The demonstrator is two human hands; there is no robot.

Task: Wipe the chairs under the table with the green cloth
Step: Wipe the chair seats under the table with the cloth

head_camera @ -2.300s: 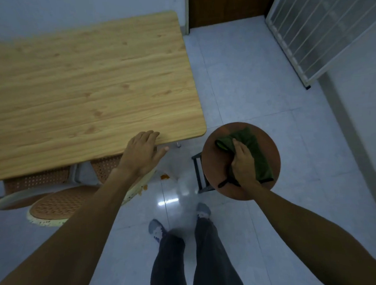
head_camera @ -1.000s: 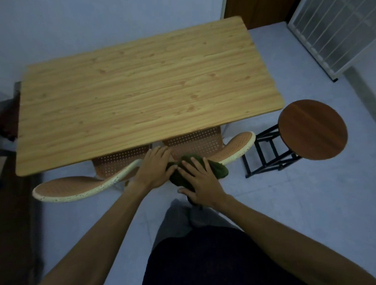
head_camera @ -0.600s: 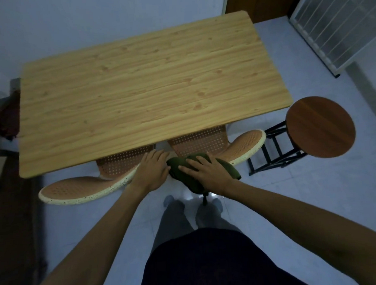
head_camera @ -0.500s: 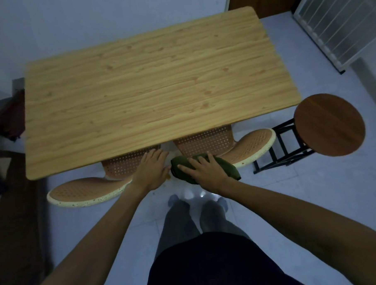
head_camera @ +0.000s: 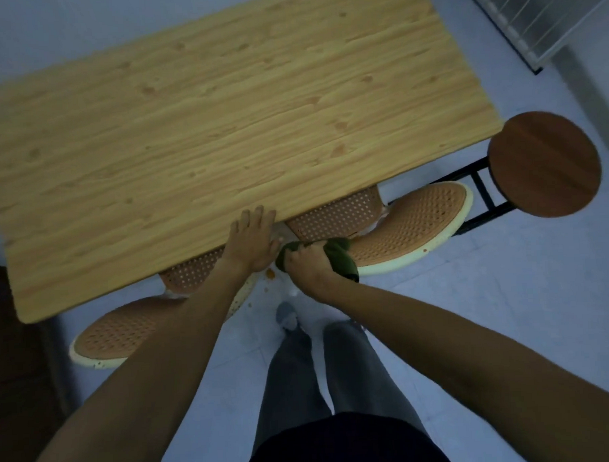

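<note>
My right hand (head_camera: 310,270) sits at the centre of the frame, its fingers (head_camera: 299,257) curled tight around the bunched dark green cloth (head_camera: 337,255), which is pressed on the inner end of the right-hand perforated orange chair with the cream rim (head_camera: 414,226), just below the near edge of the light wooden tabletop (head_camera: 222,129). Half a second ago those fingers lay flat and spread over the cloth; now they are closed into a fist on it, so I judge I have gathered the cloth to scrub or drag it along the rim instead of gliding over it. My left hand (head_camera: 253,241) lies just left of the cloth with its fingers (head_camera: 257,215) spread wide and empty; they have slid forward from the other chair's rim to touch the tabletop edge, which looks like bracing. The left-hand perforated orange chair (head_camera: 126,333) reaches to the lower left, partly hidden under my forearm, and shows no cloth on it, so I reckon it is not yet wiped. The round dark brown wooden stool on a black frame (head_camera: 544,164) stands at the right edge, well apart from the cloth. A small orange speck (head_camera: 270,273) lies on the pale floor (head_camera: 509,309) between my hands, near my feet.
</note>
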